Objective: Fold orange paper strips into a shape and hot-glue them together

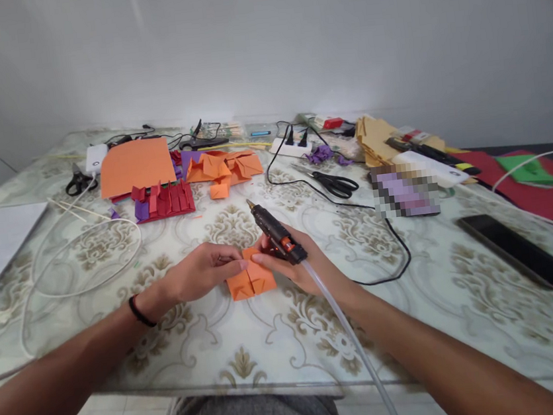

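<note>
Near the front middle of the table, a folded orange paper piece (250, 282) with creased flaps lies between my hands. My left hand (211, 268), a dark band at its wrist, pinches the paper's left side with thumb and fingers. My right hand (295, 258) is closed around a black glue gun (274, 231), whose nozzle points up and away to the left. A long clear glue stick (344, 326) trails from the gun's rear toward me. The right thumb and fingertips also touch the paper's upper right edge. Some of the right fingers are hidden behind the gun.
Behind lie orange sheets (136, 165), folded red strips (170, 199) and more folded orange pieces (224, 167). Black-handled scissors (336, 182), a black cable (403, 246) and a white power strip (291, 146) are beyond my right hand. A phone (521, 251) lies at right.
</note>
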`<action>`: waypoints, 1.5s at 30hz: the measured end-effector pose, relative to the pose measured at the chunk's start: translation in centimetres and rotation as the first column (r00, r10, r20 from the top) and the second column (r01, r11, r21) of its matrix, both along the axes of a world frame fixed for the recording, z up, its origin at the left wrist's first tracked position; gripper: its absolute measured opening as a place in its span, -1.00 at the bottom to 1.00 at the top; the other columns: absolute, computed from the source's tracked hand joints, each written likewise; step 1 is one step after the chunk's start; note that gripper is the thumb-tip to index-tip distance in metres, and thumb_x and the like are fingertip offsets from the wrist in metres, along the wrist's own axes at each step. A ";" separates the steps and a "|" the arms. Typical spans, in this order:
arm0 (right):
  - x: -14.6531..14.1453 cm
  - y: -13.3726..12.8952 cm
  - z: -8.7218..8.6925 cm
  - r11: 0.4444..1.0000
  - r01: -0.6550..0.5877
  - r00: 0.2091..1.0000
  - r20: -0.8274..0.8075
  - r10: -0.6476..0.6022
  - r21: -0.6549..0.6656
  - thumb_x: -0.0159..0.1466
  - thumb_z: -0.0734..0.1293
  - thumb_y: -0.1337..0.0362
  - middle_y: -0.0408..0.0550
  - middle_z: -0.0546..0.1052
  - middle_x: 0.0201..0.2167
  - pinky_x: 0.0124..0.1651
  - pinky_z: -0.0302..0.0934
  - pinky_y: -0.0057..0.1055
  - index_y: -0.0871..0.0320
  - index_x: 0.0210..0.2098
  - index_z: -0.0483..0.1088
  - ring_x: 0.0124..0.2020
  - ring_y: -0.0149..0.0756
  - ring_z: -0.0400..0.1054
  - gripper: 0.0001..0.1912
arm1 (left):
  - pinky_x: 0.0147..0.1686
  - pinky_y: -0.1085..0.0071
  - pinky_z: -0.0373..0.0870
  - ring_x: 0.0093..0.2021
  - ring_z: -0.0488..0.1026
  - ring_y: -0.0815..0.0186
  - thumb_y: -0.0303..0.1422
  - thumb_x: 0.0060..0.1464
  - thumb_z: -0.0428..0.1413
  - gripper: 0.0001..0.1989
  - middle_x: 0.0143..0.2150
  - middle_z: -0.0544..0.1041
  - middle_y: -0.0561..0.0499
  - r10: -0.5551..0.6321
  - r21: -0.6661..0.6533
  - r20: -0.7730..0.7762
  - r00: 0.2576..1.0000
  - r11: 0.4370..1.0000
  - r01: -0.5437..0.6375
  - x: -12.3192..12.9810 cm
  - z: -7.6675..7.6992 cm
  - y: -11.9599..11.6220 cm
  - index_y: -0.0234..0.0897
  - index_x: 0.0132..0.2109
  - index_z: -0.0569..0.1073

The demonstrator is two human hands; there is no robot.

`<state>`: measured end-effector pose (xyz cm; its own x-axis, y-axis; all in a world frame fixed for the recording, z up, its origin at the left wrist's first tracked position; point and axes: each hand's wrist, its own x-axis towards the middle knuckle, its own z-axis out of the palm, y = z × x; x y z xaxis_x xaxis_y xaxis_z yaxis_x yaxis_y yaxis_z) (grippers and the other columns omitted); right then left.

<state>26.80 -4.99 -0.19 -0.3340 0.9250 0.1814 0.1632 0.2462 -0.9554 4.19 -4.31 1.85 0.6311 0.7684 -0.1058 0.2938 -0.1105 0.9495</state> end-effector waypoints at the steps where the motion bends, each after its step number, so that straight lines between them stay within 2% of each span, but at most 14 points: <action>1: 0.0 0.0 0.2 1.000 0.008 1.000 0.015 -0.008 -0.008 0.23 0.50 0.05 -0.10 0.50 -0.29 -0.16 0.30 -0.34 0.11 -0.24 0.40 -0.30 -0.28 0.37 -0.69 | -0.49 0.46 0.04 -0.49 0.08 0.44 -0.18 0.28 0.10 -0.67 -0.52 0.16 0.15 0.015 0.015 0.003 1.000 1.000 -0.015 0.0 -0.1 0.0 -0.32 -0.37 0.45; 4: 0.1 0.1 0.9 0.996 0.047 0.997 0.057 -0.042 -0.075 0.28 0.42 -0.06 -0.06 0.55 -0.31 -0.23 0.30 -0.34 0.13 -0.20 0.45 -0.30 -0.24 0.43 -0.63 | -0.46 0.45 0.05 -0.46 0.09 0.42 -0.19 0.28 0.08 -0.65 -0.49 0.15 0.13 0.074 0.044 -0.001 0.997 0.996 -0.074 -0.2 -0.4 0.2 -0.31 -0.42 0.37; 7: 0.6 0.4 1.4 0.975 0.150 0.986 0.097 -0.136 -0.165 0.30 0.32 -0.19 -0.01 0.58 -0.34 -0.34 0.27 -0.37 0.15 -0.16 0.49 -0.27 -0.16 0.48 -0.50 | -0.44 0.44 0.05 -0.43 0.09 0.41 -0.22 0.26 0.05 -0.65 -0.48 0.14 0.12 0.150 0.093 -0.051 0.987 0.985 -0.145 -0.4 -0.4 0.3 -0.30 -0.46 0.30; 10: 1.4 0.6 1.8 0.960 0.229 0.967 0.149 -0.206 -0.164 0.26 0.33 -0.26 0.00 0.58 -0.30 -0.40 0.26 -0.39 0.13 -0.18 0.52 -0.26 -0.15 0.46 -0.45 | -0.44 0.44 0.04 -0.43 0.07 0.40 -0.23 0.23 0.04 -0.67 -0.48 0.12 0.12 0.195 0.129 -0.085 0.977 0.975 -0.183 -0.5 -0.3 0.4 -0.30 -0.46 0.29; 14: 1.9 0.4 2.2 0.983 0.148 0.977 0.170 -0.128 -0.111 0.25 0.38 -0.18 -0.08 0.53 -0.40 -0.42 0.21 -0.40 0.12 -0.28 0.51 -0.39 -0.25 0.38 -0.54 | -0.44 0.42 0.02 -0.44 0.06 0.40 -0.21 0.22 0.05 -0.65 -0.49 0.11 0.12 0.240 0.160 -0.084 0.967 0.961 -0.224 -0.7 -0.3 0.6 -0.30 -0.48 0.31; 17: 1.8 0.1 2.2 0.994 0.049 0.989 0.147 -0.034 -0.097 0.25 0.40 -0.12 -0.12 0.49 -0.45 -0.37 0.24 -0.38 0.11 -0.29 0.50 -0.41 -0.25 0.37 -0.60 | -0.46 0.41 0.00 -0.45 0.06 0.40 -0.19 0.20 0.09 -0.62 -0.52 0.13 0.12 0.280 0.151 -0.075 0.957 0.952 -0.267 -0.8 -0.2 0.7 -0.31 -0.51 0.33; 20: 1.8 0.0 2.0 0.995 0.029 0.990 0.142 -0.015 -0.100 0.26 0.41 -0.09 -0.11 0.50 -0.42 -0.36 0.24 -0.38 0.10 -0.29 0.47 -0.37 -0.23 0.39 -0.63 | -0.41 0.43 0.12 -0.42 0.19 0.38 -0.19 0.15 0.15 -0.68 -0.50 0.31 0.09 0.340 0.135 -0.038 0.940 0.933 -0.333 -0.8 -0.2 0.8 -0.33 -0.46 0.47; 22: 1.8 -0.1 2.0 0.996 0.044 0.983 0.179 -0.029 -0.079 0.26 0.42 -0.07 -0.14 0.45 -0.45 -0.42 0.17 -0.41 0.10 -0.34 0.43 -0.41 -0.28 0.34 -0.65 | -0.36 0.44 0.20 -0.38 0.28 0.35 -0.19 0.11 0.19 -0.72 -0.43 0.44 0.05 0.371 0.128 -0.005 0.929 0.921 -0.367 -0.8 -0.3 0.8 -0.34 -0.38 0.56; 24: 1.7 0.0 2.1 1.000 0.028 0.977 0.214 -0.026 -0.005 0.26 0.42 -0.04 -0.19 0.36 -0.52 -0.45 0.09 -0.43 0.10 -0.41 0.36 -0.48 -0.34 0.24 -0.64 | -0.39 0.45 0.19 -0.41 0.28 0.37 -0.19 0.10 0.19 -0.73 -0.45 0.44 0.05 0.384 0.104 0.008 0.923 0.918 -0.383 -0.8 -0.3 0.8 -0.34 -0.36 0.57; 26: 1.5 0.0 2.4 0.994 -0.001 0.970 0.242 -0.026 0.110 0.27 0.42 0.02 -0.21 0.30 -0.54 -0.45 0.06 -0.42 0.11 -0.47 0.30 -0.49 -0.36 0.19 -0.64 | -0.48 0.46 0.11 -0.48 0.21 0.40 -0.18 0.10 0.18 -0.73 -0.52 0.36 0.10 0.389 0.079 0.002 0.921 0.918 -0.388 -0.7 -0.2 0.7 -0.33 -0.37 0.55; 30: 1.2 0.0 2.6 0.959 -0.010 0.954 0.290 -0.075 0.282 0.28 0.39 0.15 -0.17 0.31 -0.51 -0.36 0.10 -0.39 0.12 -0.50 0.29 -0.44 -0.33 0.24 -0.69 | -0.52 0.48 0.04 -0.51 0.15 0.43 -0.19 0.10 0.17 -0.73 -0.52 0.34 0.11 0.375 0.097 0.008 0.927 0.922 -0.374 -0.6 0.1 0.6 -0.32 -0.40 0.50; 38: 1.0 -0.3 2.8 0.972 0.019 0.942 0.322 -0.095 0.232 0.26 0.37 0.20 -0.18 0.29 -0.52 -0.36 0.08 -0.38 0.10 -0.54 0.24 -0.46 -0.34 0.24 -0.69 | -0.50 0.48 0.08 -0.48 0.20 0.42 -0.21 0.14 0.14 -0.75 -0.49 0.38 0.10 0.367 0.152 -0.001 0.930 0.920 -0.362 -0.6 0.2 0.4 -0.32 -0.37 0.50; 45: 0.9 -0.3 2.6 0.976 0.027 0.936 0.336 -0.101 0.218 0.25 0.37 0.21 -0.19 0.28 -0.52 -0.36 0.07 -0.39 0.11 -0.55 0.21 -0.48 -0.37 0.22 -0.68 | -0.39 0.48 0.21 -0.43 0.31 0.40 -0.26 0.18 0.12 -0.76 -0.46 0.45 0.10 0.372 0.246 -0.034 0.928 0.903 -0.353 -0.5 0.2 0.3 -0.33 -0.37 0.51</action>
<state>27.74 -5.29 2.43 -0.3514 0.9006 0.2559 0.4936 0.4105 -0.7667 3.73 -4.03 2.09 0.3014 0.9513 0.0648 0.4278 -0.1957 0.8824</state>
